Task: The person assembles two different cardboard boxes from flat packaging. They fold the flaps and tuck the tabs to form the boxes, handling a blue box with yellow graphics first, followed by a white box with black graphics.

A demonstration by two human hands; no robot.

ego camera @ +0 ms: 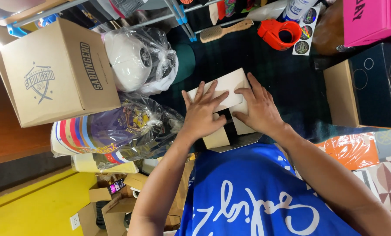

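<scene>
A small cardboard box (225, 87), tan outside and black inside, lies on the dark plaid table top (287, 74) in front of me. My left hand (203, 113) is pressed flat on its top flap with the fingers spread. Beside it, my right hand (257, 107) presses down on the right flap, fingers together. Both hands touch the box and overlap slightly at the fingertips. The box's front flaps (217, 139) stick out below my hands.
A closed brown carton (51, 74) stands at the left. Caps in clear plastic bags (136, 59) (112, 131) lie beside it. An orange tape dispenser (279, 32), a wooden brush (225, 30), a sticker sheet (304, 32), a pink box (372, 19) and a black-and-tan box (366, 91) ring the table.
</scene>
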